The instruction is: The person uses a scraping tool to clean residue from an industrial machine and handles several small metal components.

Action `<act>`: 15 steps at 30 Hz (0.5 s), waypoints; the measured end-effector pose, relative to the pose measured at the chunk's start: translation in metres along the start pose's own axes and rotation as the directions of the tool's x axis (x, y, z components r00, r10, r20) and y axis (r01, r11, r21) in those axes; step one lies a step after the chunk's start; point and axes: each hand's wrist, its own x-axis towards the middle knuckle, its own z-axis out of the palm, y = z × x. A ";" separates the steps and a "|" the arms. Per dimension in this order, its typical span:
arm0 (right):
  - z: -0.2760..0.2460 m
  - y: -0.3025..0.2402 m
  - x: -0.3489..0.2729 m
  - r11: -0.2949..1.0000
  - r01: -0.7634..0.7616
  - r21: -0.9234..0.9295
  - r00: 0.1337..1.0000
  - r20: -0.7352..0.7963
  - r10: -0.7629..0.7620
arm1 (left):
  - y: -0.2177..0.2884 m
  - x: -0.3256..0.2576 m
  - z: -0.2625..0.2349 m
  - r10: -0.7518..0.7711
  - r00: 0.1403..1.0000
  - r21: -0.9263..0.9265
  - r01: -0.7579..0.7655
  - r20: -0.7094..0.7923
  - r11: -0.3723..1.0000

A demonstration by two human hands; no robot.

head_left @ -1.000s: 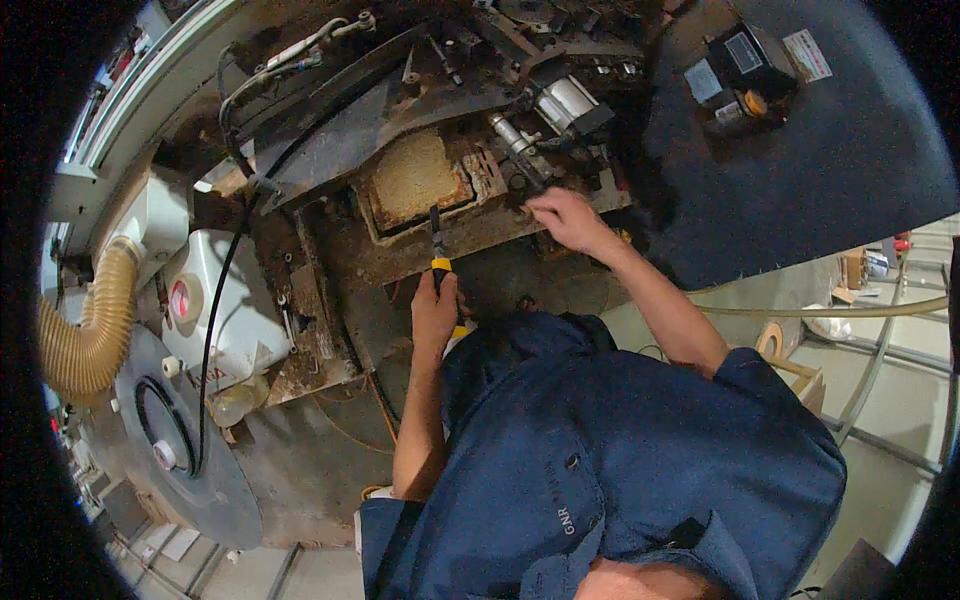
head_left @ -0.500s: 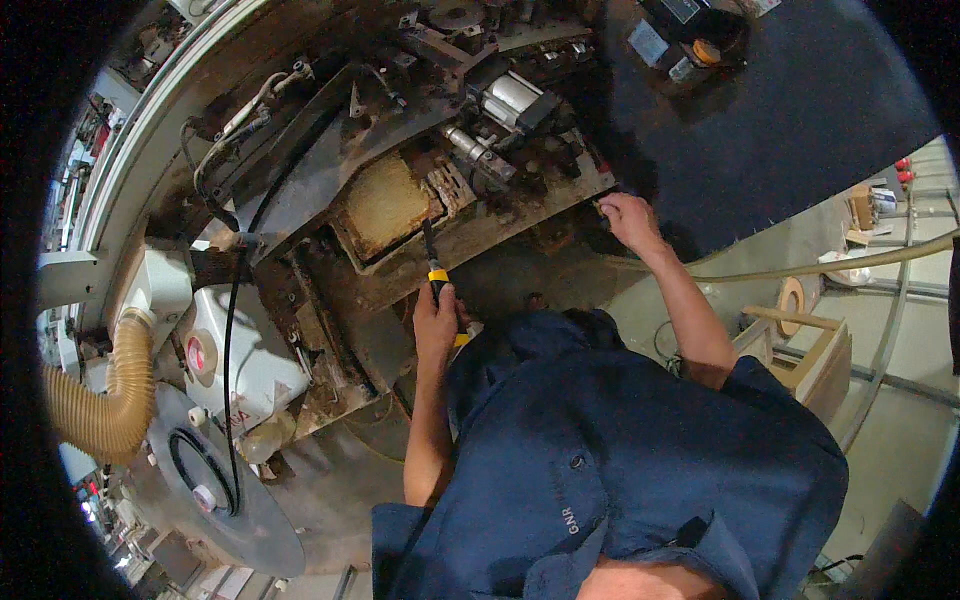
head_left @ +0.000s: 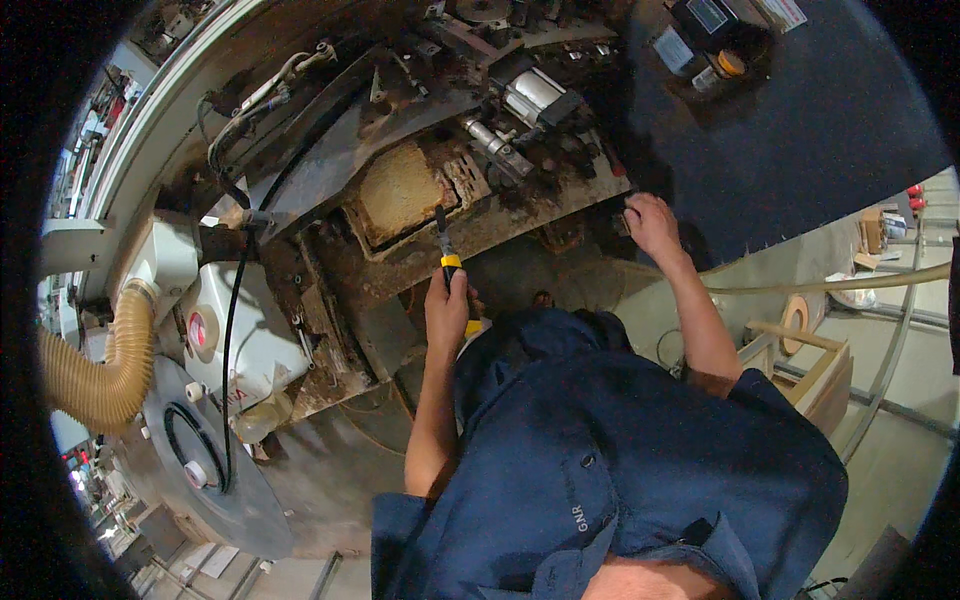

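Observation:
My left hand [head_left: 446,308] is closed round the yellow-and-black handle of a narrow-bladed hand tool [head_left: 451,263]. Its dark blade points away from me, with the tip at the near right edge of a tan, crusted slab [head_left: 400,190]. That slab sits in a rectangular recess of a grimy metal machine bed [head_left: 560,205]. Whether the tool is a scraper or a chisel I cannot tell. At the right end of the bed my right hand [head_left: 655,228] has its fingers curled by the corner. What they hold, if anything, is too small to make out.
Beyond the slab lies a silver cylinder [head_left: 535,95] among dirty fittings. A dark panel [head_left: 790,140] at right carries a black box [head_left: 708,20] and small containers. On the left are a white housing [head_left: 250,325], a ribbed tan hose [head_left: 95,375] and a hanging black cable [head_left: 236,330].
The view has shifted slightly. The tool's blade has moved right and away along the slab's edge, with my left hand still round its handle. My right hand stays by the bed's corner.

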 end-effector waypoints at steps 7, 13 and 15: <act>-0.003 -0.082 0.004 0.741 -0.397 0.542 0.900 0.388 0.199 | 0.035 0.038 0.035 -0.292 0.934 -0.824 0.327 0.206 0.463; -0.047 -0.193 0.044 0.755 -0.440 0.486 0.775 0.630 0.047 | 0.033 0.063 0.067 -0.405 0.888 -0.878 0.358 0.216 0.317; -0.033 -0.193 0.047 0.804 -0.274 0.527 0.864 0.502 -0.034 | 0.040 0.067 0.072 -0.385 0.888 -0.881 0.374 0.251 0.289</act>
